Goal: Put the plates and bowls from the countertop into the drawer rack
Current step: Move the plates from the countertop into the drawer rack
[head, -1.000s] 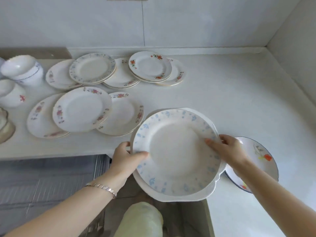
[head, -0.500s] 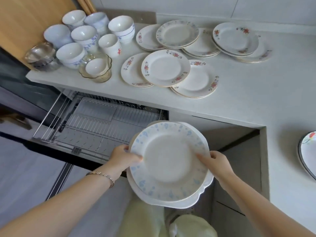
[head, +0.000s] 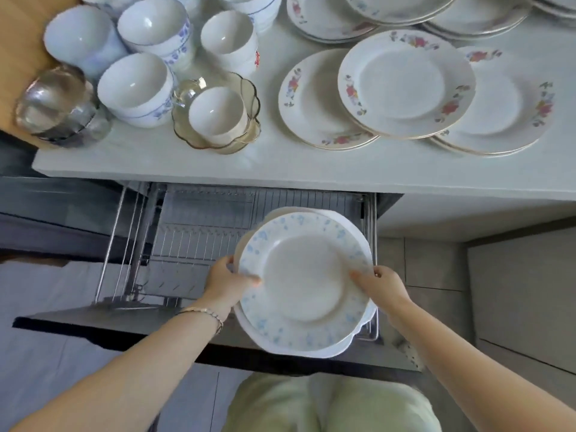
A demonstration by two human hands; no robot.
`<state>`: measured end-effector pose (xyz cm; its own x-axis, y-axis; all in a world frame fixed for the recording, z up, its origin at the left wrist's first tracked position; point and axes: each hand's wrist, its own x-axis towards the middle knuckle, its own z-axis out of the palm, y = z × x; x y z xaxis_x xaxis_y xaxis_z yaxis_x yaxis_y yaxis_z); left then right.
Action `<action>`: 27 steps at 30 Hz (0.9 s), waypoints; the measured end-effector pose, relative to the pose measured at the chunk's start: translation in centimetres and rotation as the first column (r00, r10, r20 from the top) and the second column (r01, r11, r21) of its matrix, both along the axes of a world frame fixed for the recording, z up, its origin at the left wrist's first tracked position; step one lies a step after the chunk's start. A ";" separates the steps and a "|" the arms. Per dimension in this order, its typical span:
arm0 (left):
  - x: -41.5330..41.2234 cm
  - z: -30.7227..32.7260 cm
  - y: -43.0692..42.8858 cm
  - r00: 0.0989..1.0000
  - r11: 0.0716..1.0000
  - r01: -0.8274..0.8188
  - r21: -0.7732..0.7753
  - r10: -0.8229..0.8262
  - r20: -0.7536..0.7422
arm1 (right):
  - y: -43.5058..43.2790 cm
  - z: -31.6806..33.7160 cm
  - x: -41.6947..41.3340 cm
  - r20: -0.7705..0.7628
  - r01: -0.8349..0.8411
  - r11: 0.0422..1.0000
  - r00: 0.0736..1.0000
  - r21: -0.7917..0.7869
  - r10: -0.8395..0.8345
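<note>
I hold a small stack of plates over the open drawer rack (head: 199, 241). The top plate (head: 304, 279) is white with pale blue flowers; a larger white plate (head: 343, 349) lies under it. My left hand (head: 226, 283) grips the stack's left rim, thumb on top. On the right rim, my right hand (head: 381, 285) grips it the same way. The stack hangs above the rack's right half. Flowered plates (head: 405, 88) lie overlapping on the white countertop (head: 249, 163), with several white bowls (head: 137, 85) to their left.
A glass dish (head: 218, 141) holding a small cup sits near the counter's front edge. Stacked glass bowls (head: 59, 107) stand at the counter's left end by a wooden panel. The wire rack's metal side rails (head: 371, 232) frame the drawer. Grey cabinet fronts (head: 514, 291) are to the right.
Both hands have carried the plate stack away from the counter's right side, leftward and down, until it hangs over the open rack. My view has swung left and down with it.
</note>
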<state>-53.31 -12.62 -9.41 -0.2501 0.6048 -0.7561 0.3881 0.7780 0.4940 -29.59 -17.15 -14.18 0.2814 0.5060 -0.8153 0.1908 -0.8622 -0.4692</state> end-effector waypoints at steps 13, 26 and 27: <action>-1.5 -20.4 11.8 0.975 0.976 0.215 -0.035 -0.217 -0.046 | 8.2 -17.1 -3.0 0.150 0.202 0.974 0.971 -0.103 -0.185; 1.6 -27.9 15.8 0.988 0.987 0.157 0.030 -0.157 -0.003 | 13.0 -23.6 -1.6 0.248 0.483 0.867 0.831 0.118 -0.497; 1.7 -27.9 15.6 0.989 0.988 0.149 0.042 -0.149 -0.005 | 13.1 -23.5 -1.7 0.250 0.485 0.864 0.827 0.133 -0.503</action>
